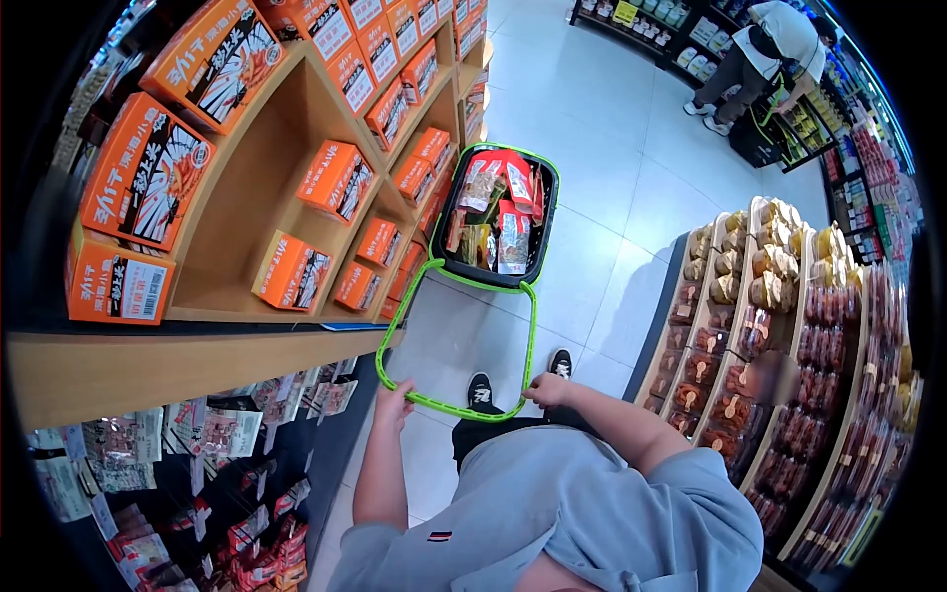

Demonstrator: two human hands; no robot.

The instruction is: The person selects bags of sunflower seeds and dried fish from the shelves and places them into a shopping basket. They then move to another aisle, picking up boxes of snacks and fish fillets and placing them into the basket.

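A black shopping basket (545, 237) with a green rim stands on the floor ahead of me, beside the wooden shelving. Red, clear and gold snack packets (513, 227) fill much of it. Its long green handle (531, 335) is swung toward my body. My left hand (394, 403) is closed around the handle's near left corner. At the near right part, my right hand (542, 390) has its fingers closed on the same handle. Parts of the fingers on both hands are hidden from above.
Wooden shelves (232, 178) at left carry orange boxes (148, 170). Hanging snack packs (232, 431) are below them. A curved rack (730, 316) of packaged food stands at right. Tiled floor (592, 227) runs between. Another person (779, 49) with a basket is at far right.
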